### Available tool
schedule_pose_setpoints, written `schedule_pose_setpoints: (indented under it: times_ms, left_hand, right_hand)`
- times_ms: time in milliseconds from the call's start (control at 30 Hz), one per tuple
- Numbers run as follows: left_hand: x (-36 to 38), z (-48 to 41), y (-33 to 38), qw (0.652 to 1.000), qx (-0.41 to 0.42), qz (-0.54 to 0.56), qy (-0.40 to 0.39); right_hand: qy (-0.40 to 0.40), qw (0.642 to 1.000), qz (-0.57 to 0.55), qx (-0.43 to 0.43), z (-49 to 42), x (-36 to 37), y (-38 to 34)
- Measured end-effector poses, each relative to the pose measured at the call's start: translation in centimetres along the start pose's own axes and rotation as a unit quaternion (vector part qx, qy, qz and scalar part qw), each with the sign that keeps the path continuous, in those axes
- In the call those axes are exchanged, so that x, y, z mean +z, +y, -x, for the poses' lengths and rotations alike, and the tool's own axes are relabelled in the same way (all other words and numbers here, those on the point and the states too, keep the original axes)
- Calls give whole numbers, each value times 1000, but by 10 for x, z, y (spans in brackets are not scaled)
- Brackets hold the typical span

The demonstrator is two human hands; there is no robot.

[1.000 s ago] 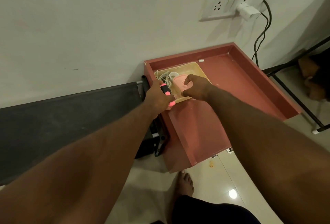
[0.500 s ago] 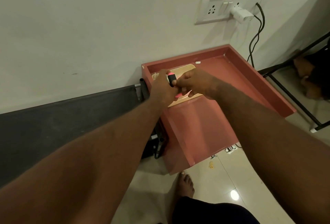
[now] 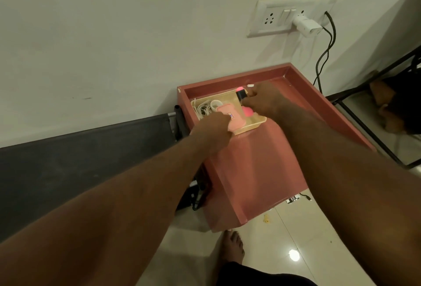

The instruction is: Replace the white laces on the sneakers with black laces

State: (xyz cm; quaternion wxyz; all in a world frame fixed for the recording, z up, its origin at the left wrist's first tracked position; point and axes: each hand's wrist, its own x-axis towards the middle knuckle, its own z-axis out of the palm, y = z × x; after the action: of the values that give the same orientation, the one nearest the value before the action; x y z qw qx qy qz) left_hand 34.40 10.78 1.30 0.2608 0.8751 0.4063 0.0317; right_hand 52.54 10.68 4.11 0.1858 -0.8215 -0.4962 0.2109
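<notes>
The right hand (image 3: 264,103) gripped a black tool with a pink tip (image 3: 240,94), upright above the far edge of a beige tray (image 3: 250,127). The left hand (image 3: 214,127) curled its fingers round the near end of a pink case (image 3: 230,118) lying in that tray. Beside the case lay a tangle of white cords (image 3: 203,109) in the tray's left end; whether laces or cable could not be told. The tray sat in the left corner of a red rimmed table (image 3: 341,126) against the wall.

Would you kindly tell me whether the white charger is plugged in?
Plugged in: the charger sits in the wall socket, black cable hanging below.
</notes>
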Motion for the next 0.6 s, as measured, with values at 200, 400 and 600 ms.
schedule_pose_setpoints:
  times_ms: [200,400,600]
  left_hand:
    - [15,2,-19,979,28,-196,-39]
    - [13,0,-17,977,33,-211,-11]
    - [12,5,-17,968,69,-240,-13]
  right_hand:
    - [-17,983,181,30,-16,32,22]
    - [-17,975,219,41,-28,51,31]
    - [-6,976,212,51,-25,54,31]
